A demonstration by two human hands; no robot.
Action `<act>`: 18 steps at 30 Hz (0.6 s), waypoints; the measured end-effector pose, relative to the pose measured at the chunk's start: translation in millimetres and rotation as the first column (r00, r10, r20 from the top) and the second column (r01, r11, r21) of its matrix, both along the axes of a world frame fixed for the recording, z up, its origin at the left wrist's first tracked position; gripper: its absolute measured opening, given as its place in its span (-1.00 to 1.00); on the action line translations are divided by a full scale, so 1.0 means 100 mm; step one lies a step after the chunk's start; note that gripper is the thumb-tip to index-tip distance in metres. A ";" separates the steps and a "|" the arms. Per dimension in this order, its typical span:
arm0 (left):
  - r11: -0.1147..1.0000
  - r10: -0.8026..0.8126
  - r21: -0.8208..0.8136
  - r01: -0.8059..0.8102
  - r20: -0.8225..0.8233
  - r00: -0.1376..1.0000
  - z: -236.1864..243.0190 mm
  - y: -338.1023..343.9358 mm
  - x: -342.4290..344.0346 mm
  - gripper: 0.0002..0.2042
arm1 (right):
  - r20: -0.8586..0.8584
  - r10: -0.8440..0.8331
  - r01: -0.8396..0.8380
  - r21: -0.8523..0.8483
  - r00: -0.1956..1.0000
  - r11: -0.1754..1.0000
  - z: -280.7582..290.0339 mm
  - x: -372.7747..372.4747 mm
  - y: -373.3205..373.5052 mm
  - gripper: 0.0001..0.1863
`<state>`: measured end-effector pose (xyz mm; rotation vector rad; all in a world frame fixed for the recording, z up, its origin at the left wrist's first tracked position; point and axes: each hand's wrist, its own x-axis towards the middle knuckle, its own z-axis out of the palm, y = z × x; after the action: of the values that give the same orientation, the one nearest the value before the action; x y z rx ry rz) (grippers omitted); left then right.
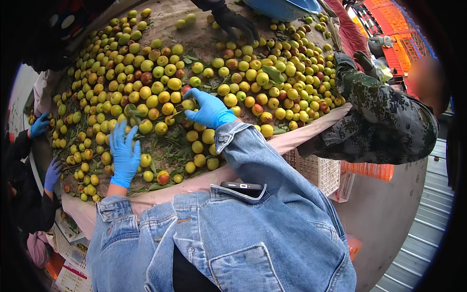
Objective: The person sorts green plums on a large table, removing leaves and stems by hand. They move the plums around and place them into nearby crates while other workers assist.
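A wide heap of round yellow-green fruits point(155, 87), some blushed red and looking like jujubes, lies with loose green leaves point(275, 74) on a cloth-covered table. My right hand point(209, 108), in a blue glove, reaches into the middle of the heap. Its thumb and fingers close around a yellow-green jujube point(188, 104). My left hand point(125, 155), also gloved in blue, rests palm down at the near edge of the fruit. Its fingers are spread, with nothing seen in them; what lies under the palm is hidden.
Across the table a black-gloved hand point(236, 23) reaches in near a blue basin point(284, 9). A person in a camouflage sleeve point(384, 112) stands at right, above a white crate point(318, 173). At left are another person's blue-gloved point(40, 125) and purple-gloved point(52, 173) hands.
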<state>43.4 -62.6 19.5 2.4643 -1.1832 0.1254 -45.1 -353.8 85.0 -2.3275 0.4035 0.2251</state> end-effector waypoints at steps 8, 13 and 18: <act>0.744 -0.646 0.044 0.666 -0.208 0.735 0.14 -1.21 -1.01 -0.56 | -0.049 -0.595 0.332 0.864 0.802 0.377 0.39 -0.99 -0.88 -0.69; 0.897 -0.431 0.044 0.439 -0.128 0.893 -0.04 -0.88 -0.52 -0.53 | 0.220 -0.654 0.681 -0.385 0.724 0.623 0.49 -1.30 -1.91 -0.44; 0.933 -0.189 0.315 0.173 0.023 0.982 -0.32 -0.16 -0.18 -0.49 | -0.245 -0.738 0.449 -0.660 0.629 0.602 0.15 -0.99 -1.89 -0.42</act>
<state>25.8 -78.9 -12.9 2.6123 -1.5517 -0.0545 -144.1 -542.4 99.7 -2.4528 1.7327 0.4077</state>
